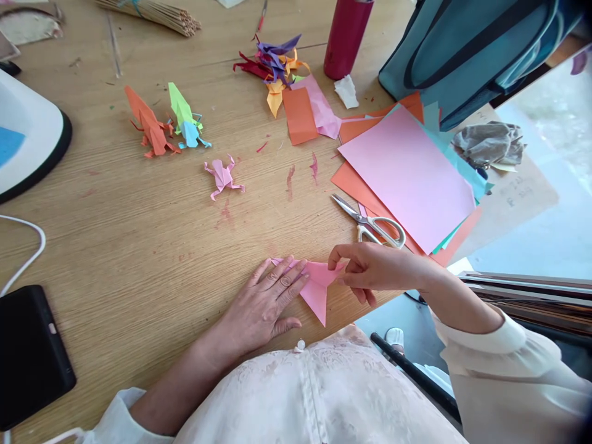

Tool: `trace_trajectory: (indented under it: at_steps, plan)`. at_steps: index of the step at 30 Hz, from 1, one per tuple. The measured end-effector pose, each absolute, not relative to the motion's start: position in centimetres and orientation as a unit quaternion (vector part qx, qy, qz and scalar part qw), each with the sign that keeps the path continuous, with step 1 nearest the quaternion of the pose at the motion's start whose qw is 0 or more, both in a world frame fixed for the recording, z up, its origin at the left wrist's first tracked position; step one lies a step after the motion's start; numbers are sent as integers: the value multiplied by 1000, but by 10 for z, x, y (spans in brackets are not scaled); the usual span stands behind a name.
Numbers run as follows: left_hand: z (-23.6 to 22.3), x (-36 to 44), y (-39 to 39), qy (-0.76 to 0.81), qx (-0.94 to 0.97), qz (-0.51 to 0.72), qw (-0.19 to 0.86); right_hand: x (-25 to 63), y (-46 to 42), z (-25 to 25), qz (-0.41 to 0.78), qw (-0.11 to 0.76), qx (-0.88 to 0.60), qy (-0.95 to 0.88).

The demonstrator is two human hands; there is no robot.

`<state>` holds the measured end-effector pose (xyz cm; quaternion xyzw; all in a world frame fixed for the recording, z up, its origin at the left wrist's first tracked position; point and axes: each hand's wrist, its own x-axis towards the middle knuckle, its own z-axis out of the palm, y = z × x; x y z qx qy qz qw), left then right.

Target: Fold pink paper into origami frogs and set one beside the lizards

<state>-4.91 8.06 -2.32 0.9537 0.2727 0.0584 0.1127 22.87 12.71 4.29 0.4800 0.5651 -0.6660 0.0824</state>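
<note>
While the left hand (268, 305) lies on pink paper (318, 295), fingers slightly parted, the right hand (365, 270) pinches its corner near the lower-centre table edge (385, 300) (bare wood (134, 246) spans centre left).

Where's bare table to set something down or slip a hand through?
Widest bare patch: between the phone, left hand and pink frog. Smaller, red-stained one: between the frog and scissors. Crowded: the right, where scissors, paper stack, bag and bottle sit close together.

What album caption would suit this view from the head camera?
Left hand flat on folded pink paper, right hand at its corner, paper figures and scissors beyond.
</note>
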Motion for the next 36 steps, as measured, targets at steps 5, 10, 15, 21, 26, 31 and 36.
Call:
trace_trajectory:
  at_steps: [5, 10, 15, 21, 26, 31, 36]
  plan:
    - [-24, -47, 82, 268, 956, 56, 109, 231, 140, 32, -727, 134, 407, 536]
    - [-24, -46, 82, 274, 954, 59, 110, 227, 142, 32, -751, 145, 388, 514]
    - [-27, -47, 81, 277, 952, 63, 117, 221, 137, 37, -703, 152, 433, 543]
    - [-28, -46, 81, 273, 955, 61, 102, 222, 131, 38, -587, 136, 523, 604]
    - [-26, -47, 82, 270, 956, 55, 97, 223, 124, 44, -536, 120, 572, 610]
    - [-27, -46, 79, 271, 957, 52, 93, 220, 98, 46, -413, 40, 627, 660]
    - [-29, -40, 68, 313, 944, 45, 95, 204, 52, 28, -194, -158, 544, 801]
